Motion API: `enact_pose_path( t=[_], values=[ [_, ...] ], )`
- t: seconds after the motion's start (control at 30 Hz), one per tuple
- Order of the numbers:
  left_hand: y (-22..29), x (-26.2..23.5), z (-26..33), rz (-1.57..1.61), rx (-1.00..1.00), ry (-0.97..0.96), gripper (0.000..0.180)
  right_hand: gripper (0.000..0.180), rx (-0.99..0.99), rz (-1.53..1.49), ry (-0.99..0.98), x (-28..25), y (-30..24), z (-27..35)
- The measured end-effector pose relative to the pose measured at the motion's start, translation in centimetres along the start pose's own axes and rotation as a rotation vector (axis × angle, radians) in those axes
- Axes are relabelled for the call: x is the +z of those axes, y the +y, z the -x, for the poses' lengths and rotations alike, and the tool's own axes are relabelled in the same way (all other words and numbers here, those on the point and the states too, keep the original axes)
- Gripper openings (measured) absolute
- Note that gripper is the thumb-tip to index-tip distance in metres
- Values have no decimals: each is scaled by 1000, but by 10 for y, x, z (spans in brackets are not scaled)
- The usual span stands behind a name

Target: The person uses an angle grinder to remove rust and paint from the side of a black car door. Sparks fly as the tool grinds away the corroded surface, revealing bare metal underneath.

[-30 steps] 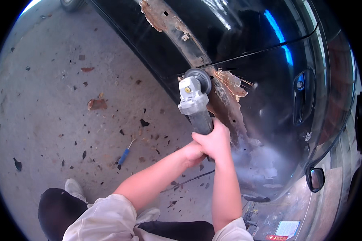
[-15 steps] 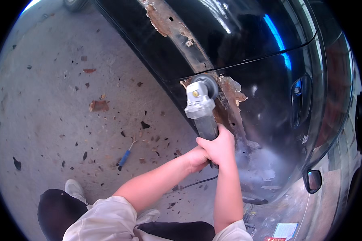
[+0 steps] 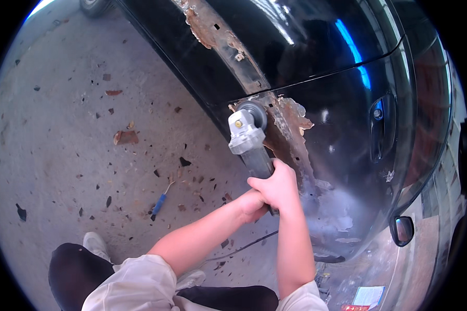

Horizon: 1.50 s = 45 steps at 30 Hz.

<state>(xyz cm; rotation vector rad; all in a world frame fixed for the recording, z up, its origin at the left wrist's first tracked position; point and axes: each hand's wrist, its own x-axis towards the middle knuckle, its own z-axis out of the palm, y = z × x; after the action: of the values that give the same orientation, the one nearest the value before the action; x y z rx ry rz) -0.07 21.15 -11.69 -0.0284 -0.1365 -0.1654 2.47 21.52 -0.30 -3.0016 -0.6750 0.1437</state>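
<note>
Both my hands are wrapped round the dark body of an angle grinder (image 3: 245,137) with a silver gear head. My right hand (image 3: 281,185) grips the body nearer the head, and my left hand (image 3: 253,203) closes round its rear end, partly hidden behind the right wrist. The grinder's round disc (image 3: 253,111) lies against or just over the strip of worn filler and bare metal (image 3: 288,136) along the lower side of a black car door (image 3: 337,135). Whether the disc touches the metal I cannot tell. A power cord (image 3: 244,248) trails from the grinder's rear.
On the concrete floor (image 3: 62,155) lie a blue-handled tool (image 3: 160,203), a reddish-brown chip (image 3: 126,137) and several dark flakes. A door handle (image 3: 380,127) and a side mirror (image 3: 402,230) stick out at the right. A paper sheet (image 3: 369,297) lies at the lower right.
The grinder's head and disc have shifted left and slightly down, toward the door's lower edge. My hands have moved a little left with it, keeping their grip.
</note>
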Motion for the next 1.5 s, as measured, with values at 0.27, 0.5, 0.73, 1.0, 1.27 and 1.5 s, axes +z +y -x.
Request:
enact_pose_path(
  t=[0.27,0.5,0.73,1.0,1.27,1.5],
  values=[
    [-6,-13,-2,-53,-2,-43,39,52,48,-10,-63,-3,-2,-3],
    [-34,-17,41,-360,-1,-10,40,53,-6,-238,51,4,20,53],
    [45,-32,133,-892,-305,256,33,51,49,-861,-61,85,0,83],
    [120,-59,197,-1286,-277,329,39,47,-40,-1203,15,177,-59,96],
    [124,-35,163,-1728,-509,272,80,44,31,-1632,161,189,-40,96],
    [113,43,114,-2084,-907,236,110,36,416,-2187,475,157,-46,112]
  ],
)
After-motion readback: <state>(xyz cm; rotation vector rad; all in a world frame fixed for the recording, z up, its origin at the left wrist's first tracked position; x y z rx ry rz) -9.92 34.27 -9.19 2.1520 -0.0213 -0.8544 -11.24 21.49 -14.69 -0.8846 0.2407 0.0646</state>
